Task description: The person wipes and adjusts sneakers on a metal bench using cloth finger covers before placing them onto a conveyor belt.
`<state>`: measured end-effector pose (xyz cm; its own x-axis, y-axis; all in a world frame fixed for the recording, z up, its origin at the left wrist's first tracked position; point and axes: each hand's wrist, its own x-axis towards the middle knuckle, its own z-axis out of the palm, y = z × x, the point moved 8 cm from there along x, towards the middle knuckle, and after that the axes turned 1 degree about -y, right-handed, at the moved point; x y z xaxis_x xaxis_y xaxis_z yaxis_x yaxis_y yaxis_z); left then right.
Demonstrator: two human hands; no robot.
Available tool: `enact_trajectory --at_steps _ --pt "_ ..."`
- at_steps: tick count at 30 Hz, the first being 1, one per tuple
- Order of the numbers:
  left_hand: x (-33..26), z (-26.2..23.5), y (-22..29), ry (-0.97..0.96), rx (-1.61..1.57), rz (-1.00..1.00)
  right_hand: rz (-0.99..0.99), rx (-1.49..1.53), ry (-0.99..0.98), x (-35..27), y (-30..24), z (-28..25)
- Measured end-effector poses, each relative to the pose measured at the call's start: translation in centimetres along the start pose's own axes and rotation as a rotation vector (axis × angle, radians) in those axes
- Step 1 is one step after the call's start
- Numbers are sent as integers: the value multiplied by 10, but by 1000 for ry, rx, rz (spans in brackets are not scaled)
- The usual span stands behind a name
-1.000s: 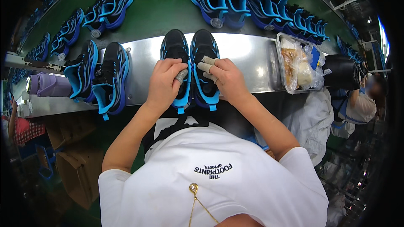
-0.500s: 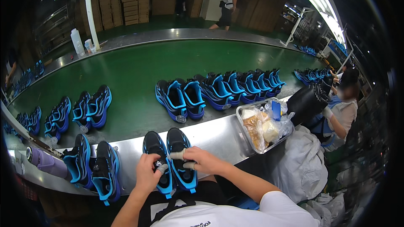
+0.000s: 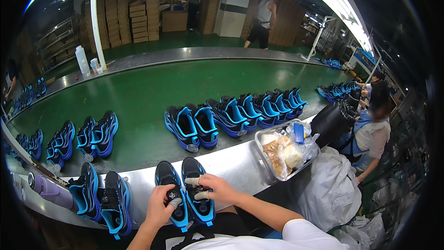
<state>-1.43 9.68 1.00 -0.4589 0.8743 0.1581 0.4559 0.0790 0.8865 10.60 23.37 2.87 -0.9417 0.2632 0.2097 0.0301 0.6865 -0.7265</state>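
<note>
A pair of black and blue sneakers (image 3: 185,171) stands on the steel ledge (image 3: 231,166) in front of me, toes pointing away. My left hand (image 3: 159,208) grips the tongue of the left shoe. My right hand (image 3: 215,190), with taped fingertips, presses on the tongue of the right shoe. Another pair of the same sneakers (image 3: 101,199) sits on the ledge to my left.
Several pairs of blue sneakers (image 3: 240,109) ride the green conveyor belt (image 3: 138,92). A clear tray of bagged items (image 3: 286,150) sits right of my hands, with white bags (image 3: 330,190) below. A purple bottle (image 3: 48,190) lies far left. A seated co-worker (image 3: 370,129) works at right.
My head has tipped up, so the belt and hall fill the view and the shoes sit lower. Both hands stay on the same pair of sneakers.
</note>
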Motion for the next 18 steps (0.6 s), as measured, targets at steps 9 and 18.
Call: enact_trajectory --at_steps 9,18 --pt "7 -11 7 75 93 11 -10 161 -48 7 13 0" --pt "14 -9 -4 -7 -31 -83 243 73 -60 16 12 -5"
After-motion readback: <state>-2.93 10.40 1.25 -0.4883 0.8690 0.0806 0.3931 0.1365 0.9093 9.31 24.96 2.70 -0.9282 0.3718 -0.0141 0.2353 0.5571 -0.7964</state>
